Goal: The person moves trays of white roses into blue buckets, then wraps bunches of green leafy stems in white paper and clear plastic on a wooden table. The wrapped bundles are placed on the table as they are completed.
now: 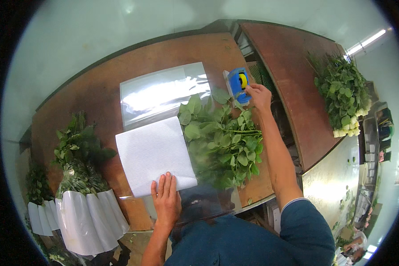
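My left hand (166, 201) lies flat, fingers stretched, on the lower edge of a white ribbed paper wrap (157, 155). Leafy green stems (226, 142) stick out of the wrap to the right, and the flower heads are hidden inside it. Over at the far right of the table, my right hand (260, 95) pinches at the front of a blue tape dispenser (238, 82) with a yellow roll core. The tape end between those fingers is barely visible. Behind the wrap, shiny clear plastic sheets (164, 91) lie on the brown wooden table (75, 102).
Wrapped bouquets (91, 217) with their stems up stand at the near left. A second brown table (279, 66), past a gap on the right, carries a bunch of pale roses (348, 126) with leafy stems. Another person (357, 244) shows at the lower right rim.
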### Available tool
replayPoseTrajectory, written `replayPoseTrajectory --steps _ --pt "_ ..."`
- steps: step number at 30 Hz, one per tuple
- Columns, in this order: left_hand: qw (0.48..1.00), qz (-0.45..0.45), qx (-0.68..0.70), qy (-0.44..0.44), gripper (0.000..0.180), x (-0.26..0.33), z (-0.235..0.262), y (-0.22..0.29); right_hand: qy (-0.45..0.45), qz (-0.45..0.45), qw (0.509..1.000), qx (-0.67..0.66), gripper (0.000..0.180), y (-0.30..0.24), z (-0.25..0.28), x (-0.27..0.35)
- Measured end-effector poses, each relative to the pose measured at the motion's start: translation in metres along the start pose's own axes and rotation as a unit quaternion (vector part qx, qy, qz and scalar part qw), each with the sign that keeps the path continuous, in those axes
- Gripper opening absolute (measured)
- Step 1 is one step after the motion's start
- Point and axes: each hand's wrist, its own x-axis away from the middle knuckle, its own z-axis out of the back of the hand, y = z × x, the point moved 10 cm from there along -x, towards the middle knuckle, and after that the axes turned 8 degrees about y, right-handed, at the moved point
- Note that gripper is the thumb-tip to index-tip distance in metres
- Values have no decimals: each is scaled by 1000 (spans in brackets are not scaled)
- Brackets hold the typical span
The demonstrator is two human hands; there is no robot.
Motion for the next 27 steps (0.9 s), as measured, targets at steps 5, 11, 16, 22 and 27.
replayPoseTrajectory --steps 5,11,16,22,27 --pt "1000 10 -3 -10 53 -3 2 4 42 -92 994 -38 42 36 35 58" --pt "1000 -5 9 4 54 -4 4 5 26 77 940 332 27 50 51 21" --pt "1000 -3 4 -2 59 7 -3 -4 65 170 933 310 22 -14 72 23" --pt "998 -21 -52 32 55 9 -3 5 -335 143 926 100 15 -117 -99 193" --pt "999 -15 -26 19 57 7 -5 8 -617 315 711 123 16 -148 -226 356"
